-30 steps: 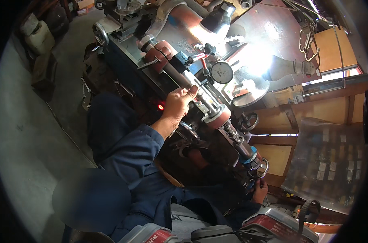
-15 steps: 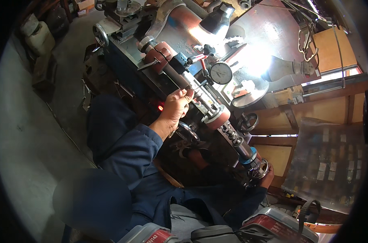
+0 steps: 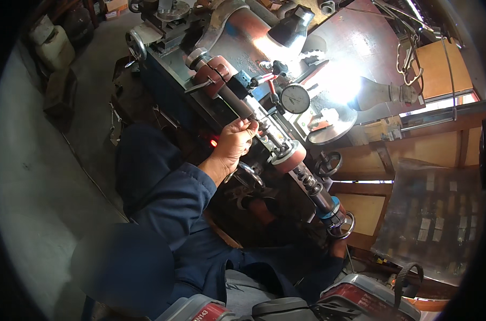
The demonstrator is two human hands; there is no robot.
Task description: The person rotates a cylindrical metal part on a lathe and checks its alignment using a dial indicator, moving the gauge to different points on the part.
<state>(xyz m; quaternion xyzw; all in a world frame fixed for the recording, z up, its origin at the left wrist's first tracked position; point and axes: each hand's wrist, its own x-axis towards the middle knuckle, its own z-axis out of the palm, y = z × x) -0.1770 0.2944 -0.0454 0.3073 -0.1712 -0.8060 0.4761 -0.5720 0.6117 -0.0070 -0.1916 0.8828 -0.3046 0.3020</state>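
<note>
A long slim machine runs diagonally across the middle, with a metal shaft (image 3: 269, 130) along its line. My left hand (image 3: 233, 142) is closed at the shaft, thumb and fingers pinched beside the end of a dark cylinder (image 3: 235, 102); what lies between the fingertips is hidden. Just above stands a round dial gauge (image 3: 295, 99) on a jointed holder with red parts. A reddish ring-shaped part (image 3: 290, 157) surrounds the shaft line farther down. At the lower right end is a chrome handwheel (image 3: 351, 224). My right hand (image 3: 337, 247) is at its lower rim, fingers mostly hidden.
A bright lamp glares over the reddish bench top (image 3: 371, 43). Another handwheel (image 3: 136, 45) juts out at the machine's far left end. Wrenches (image 3: 115, 122) lie left of the machine. A plastic sheet (image 3: 430, 219) hangs at the right, and a pale jug (image 3: 55, 47) stands far left.
My right hand has moved down and left, from the handwheel's right side to below its rim. My left hand stays at the shaft. The whole view has shifted slightly.
</note>
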